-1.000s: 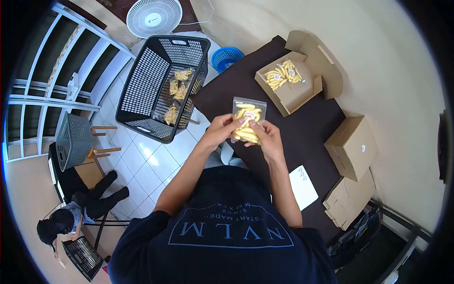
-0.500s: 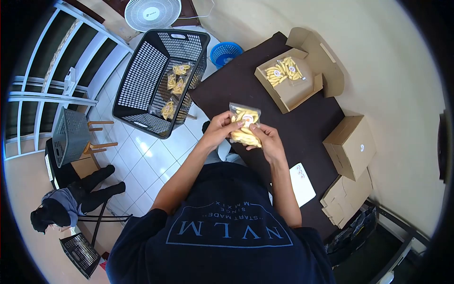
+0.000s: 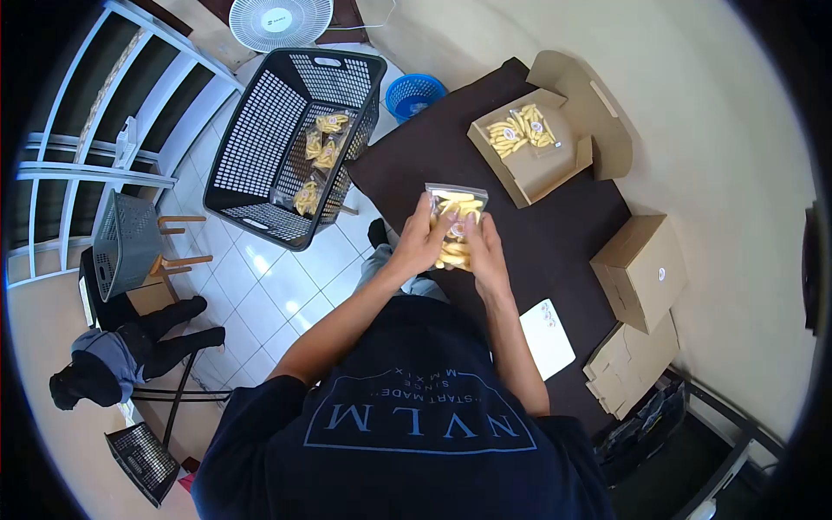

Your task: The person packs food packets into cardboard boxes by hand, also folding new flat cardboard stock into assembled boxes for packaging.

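Observation:
A clear plastic bag of yellow finger-shaped snacks [image 3: 459,201] is held upright between both hands, above the front edge of the dark table. My left hand [image 3: 418,241] grips its left side, thumb across the front. On the right side, my right hand [image 3: 488,256] grips it too, with the thumb over the front. The thumbs partly cover the round label. Two similar snack bags [image 3: 523,132] lie in an open cardboard box [image 3: 548,173] on the table. Several more bags [image 3: 326,154] rest in a large dark plastic crate [image 3: 251,147] to the left.
The dark-covered table [image 3: 555,247] also carries a closed cardboard box [image 3: 637,269], flattened cardboard [image 3: 631,368] and a white sheet [image 3: 546,338]. A blue basket [image 3: 414,94] and a white fan [image 3: 279,22] stand beyond. Another person [image 3: 130,355] is at far left near a grey crate [image 3: 126,238].
The bag has been turned more upright, and both hands have shifted on its sides, thumbs now pointing up over the front. The other person at left has leaned slightly.

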Action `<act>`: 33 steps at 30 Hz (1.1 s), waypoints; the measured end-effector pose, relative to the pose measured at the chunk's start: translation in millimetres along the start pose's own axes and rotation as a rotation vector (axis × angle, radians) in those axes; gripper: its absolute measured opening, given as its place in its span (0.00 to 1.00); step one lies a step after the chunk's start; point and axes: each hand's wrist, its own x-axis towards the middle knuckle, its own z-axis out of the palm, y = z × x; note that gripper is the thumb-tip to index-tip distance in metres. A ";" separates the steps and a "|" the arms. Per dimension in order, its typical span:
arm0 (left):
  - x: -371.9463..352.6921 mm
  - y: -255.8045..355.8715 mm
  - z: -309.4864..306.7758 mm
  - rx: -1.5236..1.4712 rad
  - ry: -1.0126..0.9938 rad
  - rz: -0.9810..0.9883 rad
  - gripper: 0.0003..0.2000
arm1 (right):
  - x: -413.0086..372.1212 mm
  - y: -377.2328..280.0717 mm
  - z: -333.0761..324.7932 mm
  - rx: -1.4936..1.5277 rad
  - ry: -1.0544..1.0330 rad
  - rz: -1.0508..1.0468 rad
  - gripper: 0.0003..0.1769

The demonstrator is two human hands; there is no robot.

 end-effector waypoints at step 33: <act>20.5 -11.8 -16.6 -0.645 0.066 -0.213 0.15 | 12.5 -13.9 -32.9 -0.050 -0.106 -0.004 0.23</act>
